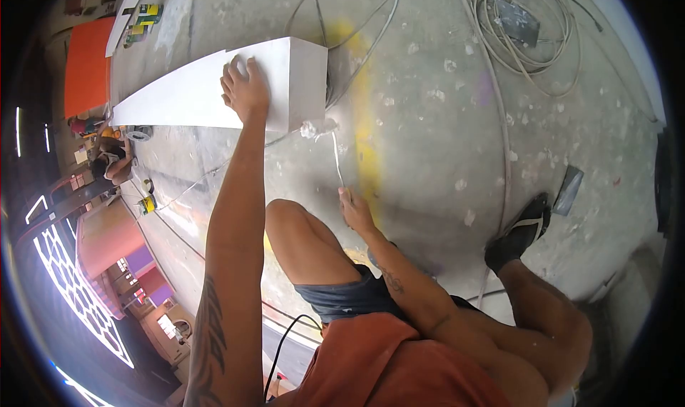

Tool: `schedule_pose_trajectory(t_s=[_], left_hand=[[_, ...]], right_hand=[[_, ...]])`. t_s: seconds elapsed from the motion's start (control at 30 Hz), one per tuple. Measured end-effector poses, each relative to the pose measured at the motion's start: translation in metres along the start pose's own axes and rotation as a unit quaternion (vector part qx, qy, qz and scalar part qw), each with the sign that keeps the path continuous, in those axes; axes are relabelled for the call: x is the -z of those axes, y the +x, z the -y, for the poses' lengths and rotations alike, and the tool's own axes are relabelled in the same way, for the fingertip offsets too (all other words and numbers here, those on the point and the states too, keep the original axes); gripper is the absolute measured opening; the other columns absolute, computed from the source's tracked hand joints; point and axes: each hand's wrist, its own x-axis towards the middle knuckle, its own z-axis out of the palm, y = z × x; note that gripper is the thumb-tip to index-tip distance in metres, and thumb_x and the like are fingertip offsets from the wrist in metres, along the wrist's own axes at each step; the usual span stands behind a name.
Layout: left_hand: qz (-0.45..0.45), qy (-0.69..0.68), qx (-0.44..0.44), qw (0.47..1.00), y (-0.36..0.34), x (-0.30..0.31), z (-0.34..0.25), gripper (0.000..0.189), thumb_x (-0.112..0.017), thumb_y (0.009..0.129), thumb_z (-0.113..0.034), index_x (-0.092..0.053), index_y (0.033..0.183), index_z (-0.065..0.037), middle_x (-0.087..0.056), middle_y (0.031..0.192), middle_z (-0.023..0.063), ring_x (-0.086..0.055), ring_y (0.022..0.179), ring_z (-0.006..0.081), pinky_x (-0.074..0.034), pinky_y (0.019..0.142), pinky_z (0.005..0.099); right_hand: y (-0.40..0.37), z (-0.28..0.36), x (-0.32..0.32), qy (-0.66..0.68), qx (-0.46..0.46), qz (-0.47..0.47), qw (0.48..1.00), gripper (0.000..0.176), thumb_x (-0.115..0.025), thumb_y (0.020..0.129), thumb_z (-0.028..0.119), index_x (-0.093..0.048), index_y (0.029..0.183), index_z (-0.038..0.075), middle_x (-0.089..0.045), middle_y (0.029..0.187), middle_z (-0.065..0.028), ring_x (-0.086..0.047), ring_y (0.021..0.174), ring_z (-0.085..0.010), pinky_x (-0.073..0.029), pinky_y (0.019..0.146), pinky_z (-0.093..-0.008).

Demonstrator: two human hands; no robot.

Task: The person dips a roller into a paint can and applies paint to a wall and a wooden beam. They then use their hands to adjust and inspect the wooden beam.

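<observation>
On the concrete floor (428, 143), we note a long white box-like piece (193, 89), wide at the end near the person and narrowing towards the far left of the head view. Its blunt end faces a yellow stripe (367, 150) on the floor.

Left hand (246, 89): laid on the upper face of the white piece, near the wide end; fingers open and somewhat spread, gripping nothing.

Right hand (357, 210): fingers closed around the near end of a thin tool (338, 161). We record white material along the tool, whose far end lies beside a white lump (311, 129) near the lower corner of the piece. Whether tool and lump touch, we cannot tell.

Surroundings: a coiled cable (499, 64) lies at upper right with a dark flat plate (515, 21) within its loops. A second flat plate (567, 191) rests just beside the person's sandalled foot (526, 228). Pale spots mark the floor.

Left side: we log cans (146, 16) near the top, another can (147, 205) lower down, a grey roll (139, 133) near the narrow end, and an orange panel (88, 68). Another person (114, 163) is low to the floor beyond. Honeycomb-shaped lights (80, 293) glow at lower left.
</observation>
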Motion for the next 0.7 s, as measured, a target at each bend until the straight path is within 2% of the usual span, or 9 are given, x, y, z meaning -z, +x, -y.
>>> schedule_pose_trajectory(t_s=[0.17, 0.23, 0.3, 0.43, 0.53, 0.63, 0.7], left_hand=[[-0.006, 0.014, 0.002, 1.0, 0.002, -0.002, 0.0, 0.062, -0.039, 0.098, -0.056, -0.044, 0.147, -0.019, -0.037, 0.156, 0.008, -0.028, 0.147, 0.0279, -0.018, 0.12, 0.0503], [-0.007, 0.018, -0.002, 1.0, 0.002, -0.003, 0.004, 0.062, -0.039, 0.097, -0.056, -0.044, 0.147, -0.019, -0.037, 0.156, 0.0084, -0.028, 0.147, 0.028, -0.017, 0.12, 0.0506], [-0.002, 0.014, -0.007, 1.0, 0.0, -0.002, 0.002, 0.062, -0.039, 0.098, -0.056, -0.043, 0.148, -0.019, -0.037, 0.156, 0.0093, -0.027, 0.148, 0.0285, -0.017, 0.12, 0.0511], [-0.008, 0.017, 0.002, 1.0, 0.001, -0.002, -0.001, 0.062, -0.038, 0.098, -0.056, -0.043, 0.147, -0.019, -0.037, 0.156, 0.0098, -0.027, 0.147, 0.0292, -0.018, 0.119, 0.0515], [0.009, 0.002, 0.005, 1.0, -0.002, 0.004, -0.004, 0.061, -0.04, 0.098, -0.053, -0.043, 0.147, -0.016, -0.034, 0.157, 0.0118, -0.024, 0.149, 0.0301, -0.016, 0.121, 0.0538], [0.007, 0.016, 0.005, 1.0, 0.004, -0.002, -0.002, 0.061, -0.04, 0.098, -0.053, -0.044, 0.146, -0.016, -0.034, 0.157, 0.0119, -0.024, 0.149, 0.0301, -0.016, 0.121, 0.0535], [-0.013, 0.017, -0.004, 1.0, 0.002, -0.004, 0.003, 0.061, -0.04, 0.097, -0.055, -0.044, 0.146, -0.018, -0.039, 0.154, 0.0092, -0.029, 0.146, 0.0292, -0.018, 0.119, 0.0517]], right_hand=[[0.043, 0.046, 0.007, 0.066, -0.05, 0.013, 0.996, 0.047, -0.047, 0.103, 0.049, -0.049, 0.085, 0.005, -0.05, 0.06, -0.0067, -0.051, 0.049, -0.0201, -0.043, 0.05, -0.0362], [0.067, 0.102, 0.024, 0.065, -0.067, 0.027, 0.995, 0.046, -0.046, 0.103, 0.049, -0.047, 0.084, 0.007, -0.048, 0.059, -0.0041, -0.047, 0.042, -0.0169, -0.039, 0.041, -0.0341], [0.089, 0.14, 0.039, 0.044, -0.045, 0.031, 0.998, 0.045, -0.044, 0.103, 0.05, -0.046, 0.086, 0.008, -0.046, 0.059, -0.0038, -0.043, 0.036, -0.0168, -0.036, 0.033, -0.0346], [0.101, 0.145, 0.041, 0.056, -0.027, 0.015, 0.998, 0.044, -0.042, 0.103, 0.05, -0.046, 0.089, 0.009, -0.045, 0.059, -0.0038, -0.041, 0.032, -0.0167, -0.033, 0.029, -0.0346], [0.073, 0.114, 0.029, 0.072, -0.053, 0.032, 0.995, 0.041, -0.044, 0.103, 0.049, -0.046, 0.089, 0.01, -0.041, 0.055, -0.0025, -0.041, 0.033, -0.0162, -0.033, 0.03, -0.0342], [0.076, 0.105, 0.028, 0.075, -0.041, 0.026, 0.996, 0.041, -0.046, 0.103, 0.048, -0.046, 0.088, 0.01, -0.04, 0.053, -0.0019, -0.041, 0.033, -0.016, -0.033, 0.031, -0.0339], [0.096, 0.127, 0.039, 0.057, -0.022, 0.006, 0.998, 0.042, -0.047, 0.103, 0.049, -0.045, 0.088, 0.01, -0.042, 0.055, -0.0022, -0.041, 0.033, -0.0159, -0.034, 0.03, -0.034]])
